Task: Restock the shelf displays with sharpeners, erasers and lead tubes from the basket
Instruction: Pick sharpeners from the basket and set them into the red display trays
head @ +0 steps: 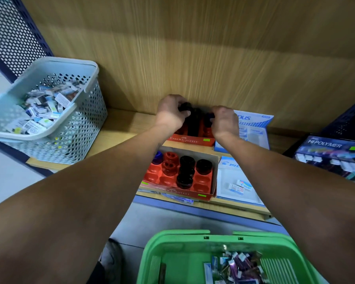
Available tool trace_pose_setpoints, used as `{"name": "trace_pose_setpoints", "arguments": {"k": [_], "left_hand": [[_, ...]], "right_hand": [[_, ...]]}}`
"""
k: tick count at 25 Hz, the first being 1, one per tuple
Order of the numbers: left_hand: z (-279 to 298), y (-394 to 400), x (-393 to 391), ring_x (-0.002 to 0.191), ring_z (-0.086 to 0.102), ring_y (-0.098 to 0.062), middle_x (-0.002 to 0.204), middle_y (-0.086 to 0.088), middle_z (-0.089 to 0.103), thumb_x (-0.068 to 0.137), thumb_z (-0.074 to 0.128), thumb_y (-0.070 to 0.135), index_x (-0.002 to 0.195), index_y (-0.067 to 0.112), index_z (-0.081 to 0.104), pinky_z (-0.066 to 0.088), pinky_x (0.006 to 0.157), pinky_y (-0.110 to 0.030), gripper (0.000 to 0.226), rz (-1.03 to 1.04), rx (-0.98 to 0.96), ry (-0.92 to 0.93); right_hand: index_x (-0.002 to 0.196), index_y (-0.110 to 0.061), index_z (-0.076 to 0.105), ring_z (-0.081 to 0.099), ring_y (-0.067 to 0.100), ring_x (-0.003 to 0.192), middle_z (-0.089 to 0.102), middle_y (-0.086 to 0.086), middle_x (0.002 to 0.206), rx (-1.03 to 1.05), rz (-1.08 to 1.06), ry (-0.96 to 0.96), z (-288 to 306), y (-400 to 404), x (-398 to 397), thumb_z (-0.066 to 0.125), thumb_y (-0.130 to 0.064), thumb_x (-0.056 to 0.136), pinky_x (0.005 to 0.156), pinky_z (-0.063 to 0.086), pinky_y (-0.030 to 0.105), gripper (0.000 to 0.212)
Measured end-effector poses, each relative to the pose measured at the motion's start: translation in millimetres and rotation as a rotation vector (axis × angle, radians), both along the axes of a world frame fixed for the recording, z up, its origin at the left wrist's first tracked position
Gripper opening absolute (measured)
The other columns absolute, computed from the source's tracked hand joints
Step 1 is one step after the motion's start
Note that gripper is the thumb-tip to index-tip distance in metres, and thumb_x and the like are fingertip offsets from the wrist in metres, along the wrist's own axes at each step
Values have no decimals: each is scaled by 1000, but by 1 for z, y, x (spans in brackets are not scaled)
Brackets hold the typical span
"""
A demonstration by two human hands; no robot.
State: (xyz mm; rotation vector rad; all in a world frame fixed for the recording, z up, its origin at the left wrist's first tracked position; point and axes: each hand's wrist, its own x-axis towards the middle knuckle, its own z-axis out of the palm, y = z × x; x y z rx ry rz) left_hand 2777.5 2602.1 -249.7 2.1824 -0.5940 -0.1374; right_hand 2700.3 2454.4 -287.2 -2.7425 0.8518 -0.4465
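Rear red tray [193, 138] sits tight against the wooden back wall [193, 58] — left hand [170, 113] grips a black sharpener [185, 106], right hand [223, 119] pinches a blue one [209, 116].

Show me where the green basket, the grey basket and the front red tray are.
green basket [173, 238]: head view, back rim.
grey basket [55, 64]: head view, back rim.
front red tray [201, 195]: head view, front wall.

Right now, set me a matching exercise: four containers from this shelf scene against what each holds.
Containers:
1. pale perforated plastic basket
2. green plastic basket
3. front red cardboard tray
4. white Pilot carton

Contents:
A. round red, black and blue sharpeners
B. two small erasers
C. heap of small white boxes
D. purple and blue packets

Pairs: 1-C, 2-D, 3-A, 4-B
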Motion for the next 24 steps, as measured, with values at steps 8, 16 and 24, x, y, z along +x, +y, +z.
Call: {"name": "trace_pose_setpoints", "arguments": {"k": [8, 16, 24], "left_hand": [[10, 14, -9, 86, 64, -22, 94, -11, 65, 86, 70, -4, 111, -5, 66, 57, 69, -19, 25, 33, -309, 341], [27, 45, -18, 75, 66, -14, 89, -9, 70, 85, 75, 4, 108, -3, 67, 56, 70, -21, 25, 5, -428, 364], [35, 64, -18, 99, 71, -32, 101, -21, 72, 82, 59, -21, 118, -7, 59, 59, 86, -36, 39, -54, -569, 637]], "right_hand": [[124, -17, 64, 39, 27, 125, 42, 5, 133, 4, 62, 141, 13, 4, -7, 56, -3, 84, 100, 44, 40, 43], [114, -14, 67, 68, 25, 102, 72, 17, 112, 962, 330, -269, 55, 55, -7, 66, 8, 82, 97, 52, 37, 38], [117, -9, 68, 68, 30, 109, 71, 14, 113, 1198, 275, -324, 59, 59, -17, 68, 11, 84, 96, 54, 50, 39]]}}
